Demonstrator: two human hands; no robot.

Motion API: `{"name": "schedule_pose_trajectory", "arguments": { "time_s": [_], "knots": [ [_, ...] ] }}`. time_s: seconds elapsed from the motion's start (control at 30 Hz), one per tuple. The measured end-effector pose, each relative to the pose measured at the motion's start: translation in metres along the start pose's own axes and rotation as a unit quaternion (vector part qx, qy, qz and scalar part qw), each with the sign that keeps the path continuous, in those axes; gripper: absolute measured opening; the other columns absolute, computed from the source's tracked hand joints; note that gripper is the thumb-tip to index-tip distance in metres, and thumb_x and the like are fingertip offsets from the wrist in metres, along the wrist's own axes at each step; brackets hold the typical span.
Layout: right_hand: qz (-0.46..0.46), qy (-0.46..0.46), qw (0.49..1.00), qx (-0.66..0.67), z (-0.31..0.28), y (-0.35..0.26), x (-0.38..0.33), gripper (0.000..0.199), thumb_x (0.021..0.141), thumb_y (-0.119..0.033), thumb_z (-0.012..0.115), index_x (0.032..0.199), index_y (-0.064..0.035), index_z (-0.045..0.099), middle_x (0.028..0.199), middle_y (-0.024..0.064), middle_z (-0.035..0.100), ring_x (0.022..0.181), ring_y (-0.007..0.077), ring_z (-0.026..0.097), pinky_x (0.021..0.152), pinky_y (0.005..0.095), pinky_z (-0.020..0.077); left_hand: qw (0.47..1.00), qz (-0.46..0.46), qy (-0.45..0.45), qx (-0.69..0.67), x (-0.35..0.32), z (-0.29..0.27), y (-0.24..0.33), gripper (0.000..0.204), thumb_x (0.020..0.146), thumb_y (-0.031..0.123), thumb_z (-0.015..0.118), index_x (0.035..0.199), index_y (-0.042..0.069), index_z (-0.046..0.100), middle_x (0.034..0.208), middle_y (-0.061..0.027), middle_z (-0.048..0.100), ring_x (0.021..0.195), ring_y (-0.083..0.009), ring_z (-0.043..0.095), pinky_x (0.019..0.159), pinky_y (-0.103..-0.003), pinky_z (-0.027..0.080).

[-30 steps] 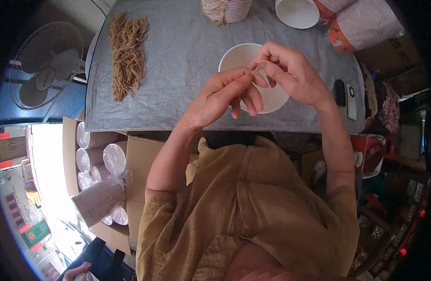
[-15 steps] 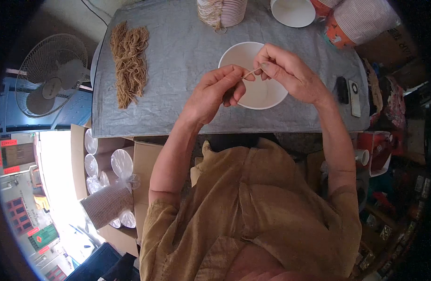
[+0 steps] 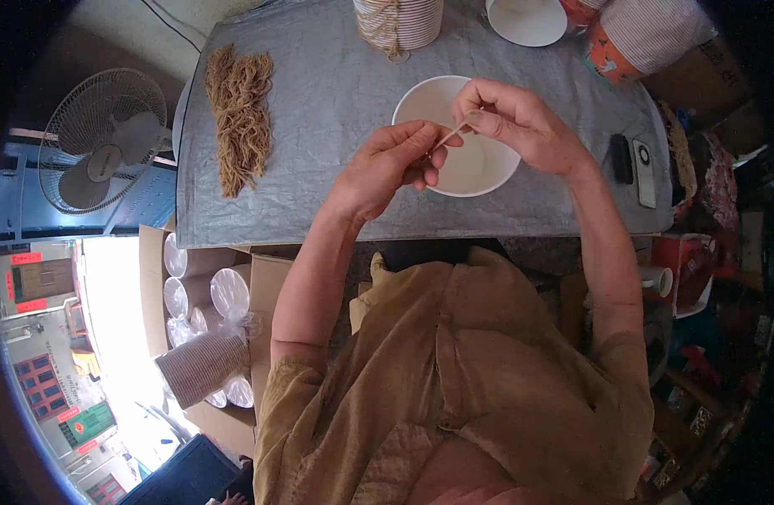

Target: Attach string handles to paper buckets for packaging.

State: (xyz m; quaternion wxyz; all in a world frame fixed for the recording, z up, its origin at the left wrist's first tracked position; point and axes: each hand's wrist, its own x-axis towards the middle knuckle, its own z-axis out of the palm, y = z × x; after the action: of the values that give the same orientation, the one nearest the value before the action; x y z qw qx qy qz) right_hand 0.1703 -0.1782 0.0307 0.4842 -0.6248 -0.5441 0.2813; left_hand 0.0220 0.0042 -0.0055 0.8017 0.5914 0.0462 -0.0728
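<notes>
Above a large white paper bucket, both hands pinch a short, thin tan strand that looks like twine. My left hand is closed on its lower left end, the other fingers curled under. My right hand grips the upper right end between thumb and fingertips. The bucket stands on the table with its mouth up, partly covered by my hands. To the left on the grey table cover lies a bundle of tan twine.
A striped stack of cups wrapped with twine stands at the back. Beside it are another white bucket and bagged orange-and-striped buckets. A black object and a white device lie right. A fan stands left, above boxed cup stacks.
The strand now slants more steeply and shows longer between my fingers. My left hand has shifted slightly, and the whole view has moved a little.
</notes>
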Motion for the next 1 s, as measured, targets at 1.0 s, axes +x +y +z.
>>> {"name": "schedule_pose_trajectory", "arguments": {
  "time_s": [1.0],
  "knots": [
    [0.077,0.135,0.986,0.064,0.010,0.005,0.002,0.013,0.097,-0.011,0.060,0.096,0.0013,0.064,0.070,-0.0012,0.060,0.064,0.0050,0.055,0.059,0.0217,0.0451,0.984,0.087,0.119,0.100,-0.002,0.014,-0.004,0.015,0.097,0.016,0.065,0.102,0.003,0.069,0.081,0.0000,0.067,0.057,-0.0041,0.053,0.049,-0.019,0.040]
  ]
}}
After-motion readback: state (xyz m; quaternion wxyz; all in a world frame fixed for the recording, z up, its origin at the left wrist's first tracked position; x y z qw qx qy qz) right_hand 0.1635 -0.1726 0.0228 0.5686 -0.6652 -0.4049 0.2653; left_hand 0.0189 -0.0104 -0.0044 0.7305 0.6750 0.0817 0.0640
